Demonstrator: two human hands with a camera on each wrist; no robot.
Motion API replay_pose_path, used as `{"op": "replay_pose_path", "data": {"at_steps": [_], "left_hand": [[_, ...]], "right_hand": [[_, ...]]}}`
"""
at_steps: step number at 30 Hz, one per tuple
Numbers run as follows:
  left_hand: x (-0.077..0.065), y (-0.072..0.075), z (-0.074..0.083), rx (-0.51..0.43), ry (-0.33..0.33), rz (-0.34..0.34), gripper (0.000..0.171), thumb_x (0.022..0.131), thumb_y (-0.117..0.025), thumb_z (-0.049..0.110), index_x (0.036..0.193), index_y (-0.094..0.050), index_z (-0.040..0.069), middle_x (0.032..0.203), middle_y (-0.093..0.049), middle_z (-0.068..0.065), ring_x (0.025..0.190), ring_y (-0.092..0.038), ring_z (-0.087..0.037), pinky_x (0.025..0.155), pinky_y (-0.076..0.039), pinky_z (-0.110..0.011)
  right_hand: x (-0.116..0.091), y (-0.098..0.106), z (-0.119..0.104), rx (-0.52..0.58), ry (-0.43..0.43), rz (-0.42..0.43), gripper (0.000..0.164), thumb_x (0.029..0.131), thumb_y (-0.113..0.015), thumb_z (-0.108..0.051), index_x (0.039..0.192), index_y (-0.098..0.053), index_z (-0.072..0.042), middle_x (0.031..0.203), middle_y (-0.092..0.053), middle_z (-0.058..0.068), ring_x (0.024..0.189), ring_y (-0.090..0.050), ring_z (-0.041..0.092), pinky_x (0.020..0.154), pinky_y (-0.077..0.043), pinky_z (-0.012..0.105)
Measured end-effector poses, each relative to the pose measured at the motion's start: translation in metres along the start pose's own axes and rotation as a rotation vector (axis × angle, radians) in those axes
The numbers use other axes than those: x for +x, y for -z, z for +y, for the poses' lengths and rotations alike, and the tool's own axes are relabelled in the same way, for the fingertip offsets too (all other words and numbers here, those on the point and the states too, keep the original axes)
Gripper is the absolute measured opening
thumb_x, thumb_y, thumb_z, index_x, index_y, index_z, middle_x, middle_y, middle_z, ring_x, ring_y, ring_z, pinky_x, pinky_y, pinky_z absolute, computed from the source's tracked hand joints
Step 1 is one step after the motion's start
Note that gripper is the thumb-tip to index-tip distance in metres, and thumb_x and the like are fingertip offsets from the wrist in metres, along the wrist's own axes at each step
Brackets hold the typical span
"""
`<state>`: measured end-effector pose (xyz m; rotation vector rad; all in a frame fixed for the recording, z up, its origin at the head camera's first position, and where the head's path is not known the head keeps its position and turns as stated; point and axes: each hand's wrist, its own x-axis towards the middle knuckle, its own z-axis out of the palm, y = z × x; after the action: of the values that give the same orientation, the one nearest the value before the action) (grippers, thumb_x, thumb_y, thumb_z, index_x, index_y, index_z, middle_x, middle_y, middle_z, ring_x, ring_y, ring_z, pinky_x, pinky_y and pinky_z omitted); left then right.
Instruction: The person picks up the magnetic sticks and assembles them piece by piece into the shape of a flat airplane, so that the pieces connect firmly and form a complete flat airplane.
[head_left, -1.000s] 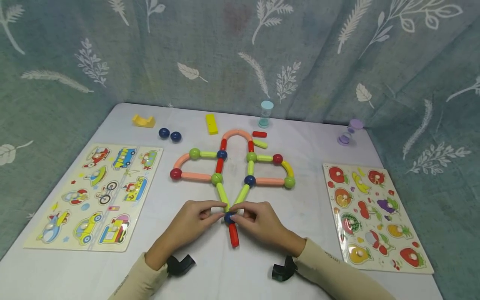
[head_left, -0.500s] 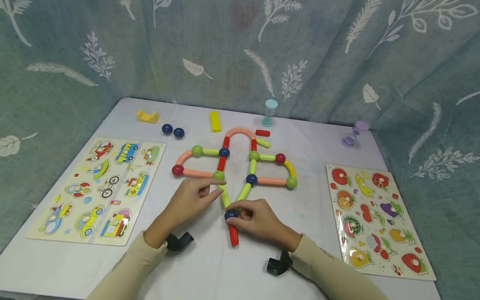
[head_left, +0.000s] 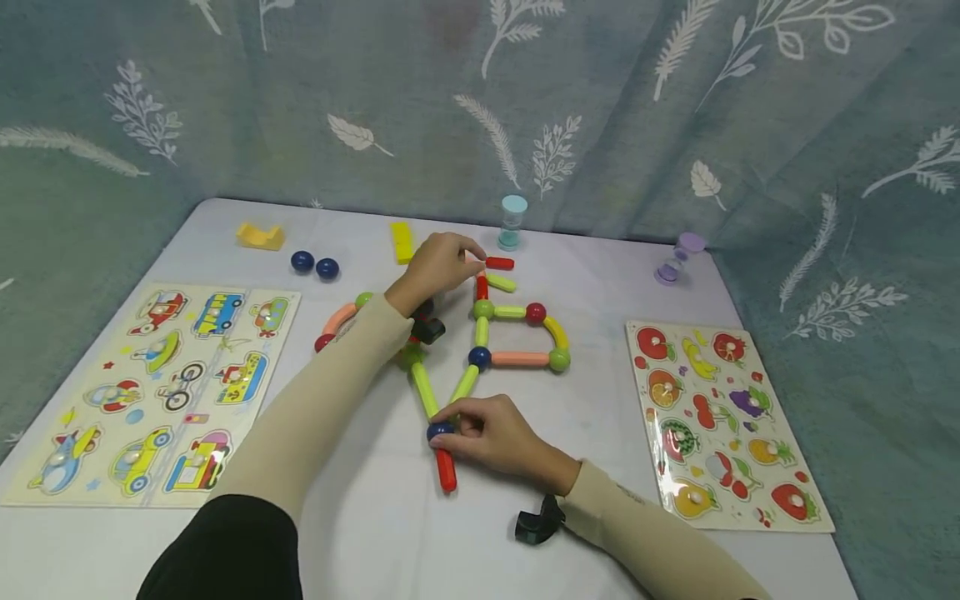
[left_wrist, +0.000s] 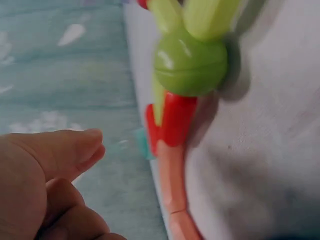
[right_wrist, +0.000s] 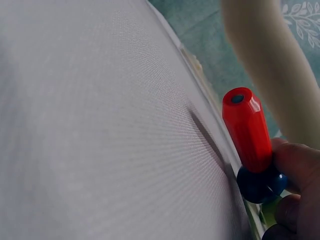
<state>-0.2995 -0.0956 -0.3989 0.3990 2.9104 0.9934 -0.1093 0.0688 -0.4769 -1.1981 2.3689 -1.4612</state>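
A flat figure of magnetic sticks and balls lies mid-table. My right hand (head_left: 487,433) pinches the blue ball (head_left: 440,430) at its near end, between thumb and forefinger. From that ball a red stick (head_left: 447,472) points towards me; its end also shows in the right wrist view. My left hand (head_left: 441,265) reaches over the figure's far arch, hiding part of it, near a loose red stick (head_left: 500,263) and a loose green stick (head_left: 501,283). In the left wrist view its fingers are bent and hold nothing, apart from the pink arch (left_wrist: 171,175) and green ball (left_wrist: 190,62).
A vehicle puzzle board (head_left: 247,433) lies left, a fruit puzzle board (head_left: 708,375) right. Two blue balls (head_left: 327,268), a yellow curved block (head_left: 259,237) and a yellow flat block (head_left: 402,242) lie at the back. A teal hourglass (head_left: 512,222) and a purple hourglass (head_left: 678,258) stand behind.
My left hand has left the near blue ball and moved forward over the figure to its far arch. The right hand still pinches the blue ball. The head view has shifted slightly.
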Motion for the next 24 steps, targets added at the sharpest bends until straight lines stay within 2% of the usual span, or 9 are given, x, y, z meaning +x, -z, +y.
{"op": "replay_pose_path", "data": {"at_steps": [2,5,10,13,16,19,21,24], "left_hand": [[0.013,-0.006,-0.004,0.051,0.03,-0.033,0.023,0.087,-0.065,0.032,0.108,-0.069,0.022,0.08,-0.055,-0.001,0.069,-0.049,-0.021,0.058,-0.04,-0.031],[0.027,-0.015,-0.004,0.091,0.032,-0.067,0.026,0.087,-0.066,0.03,0.111,-0.068,0.02,0.091,-0.059,0.001,0.077,-0.049,-0.02,0.066,-0.043,-0.032],[0.041,-0.022,0.0,0.112,0.059,-0.103,0.029,0.087,-0.067,0.03,0.113,-0.067,0.017,0.107,-0.061,0.0,0.088,-0.05,-0.019,0.076,-0.043,-0.034],[0.045,-0.026,-0.001,0.129,0.078,-0.115,0.028,0.087,-0.067,0.03,0.112,-0.068,0.016,0.109,-0.061,0.0,0.09,-0.049,-0.019,0.079,-0.043,-0.035],[0.048,-0.029,-0.004,0.134,0.086,-0.107,0.027,0.087,-0.067,0.03,0.109,-0.068,0.015,0.106,-0.061,0.0,0.089,-0.048,-0.019,0.077,-0.043,-0.034],[0.046,-0.029,-0.006,0.114,0.077,-0.065,0.025,0.085,-0.068,0.031,0.104,-0.069,0.014,0.099,-0.061,0.001,0.083,-0.049,-0.019,0.071,-0.043,-0.033],[0.041,-0.025,-0.004,0.105,0.064,-0.038,0.026,0.085,-0.068,0.033,0.102,-0.069,0.014,0.093,-0.061,0.002,0.079,-0.05,-0.019,0.066,-0.043,-0.032],[0.025,-0.015,0.002,0.078,0.027,-0.001,0.029,0.084,-0.068,0.038,0.101,-0.071,0.014,0.087,-0.061,0.003,0.073,-0.05,-0.019,0.062,-0.042,-0.032]], "right_hand": [[0.001,-0.001,0.0,0.01,0.004,-0.005,0.023,0.082,-0.071,-0.038,0.103,-0.068,-0.028,0.054,-0.038,-0.011,0.049,-0.036,0.003,0.048,-0.029,0.021],[0.0,-0.001,0.0,0.0,0.014,0.005,0.023,0.082,-0.071,-0.038,0.102,-0.069,-0.027,0.054,-0.039,-0.012,0.049,-0.036,0.003,0.048,-0.029,0.021],[0.001,0.0,0.003,0.0,0.023,0.02,0.021,0.082,-0.071,-0.037,0.101,-0.069,-0.028,0.054,-0.039,-0.012,0.048,-0.036,0.002,0.048,-0.03,0.02],[0.001,-0.001,0.004,0.009,0.027,0.012,0.022,0.082,-0.071,-0.036,0.102,-0.068,-0.028,0.054,-0.039,-0.013,0.049,-0.036,0.002,0.048,-0.03,0.02],[0.003,-0.001,0.004,0.015,0.039,0.01,0.022,0.082,-0.071,-0.035,0.103,-0.068,-0.027,0.054,-0.038,-0.013,0.048,-0.036,0.002,0.048,-0.03,0.02],[0.003,-0.001,0.002,0.013,0.052,0.01,0.022,0.083,-0.071,-0.034,0.103,-0.068,-0.025,0.054,-0.038,-0.013,0.048,-0.035,0.001,0.048,-0.03,0.019],[0.003,0.0,0.001,0.005,0.053,0.01,0.022,0.083,-0.071,-0.035,0.102,-0.068,-0.025,0.054,-0.039,-0.013,0.049,-0.036,0.001,0.048,-0.03,0.019],[0.0,0.004,0.001,-0.004,0.035,0.012,0.022,0.083,-0.07,-0.036,0.102,-0.068,-0.025,0.054,-0.039,-0.013,0.049,-0.036,0.001,0.048,-0.03,0.019]]}}
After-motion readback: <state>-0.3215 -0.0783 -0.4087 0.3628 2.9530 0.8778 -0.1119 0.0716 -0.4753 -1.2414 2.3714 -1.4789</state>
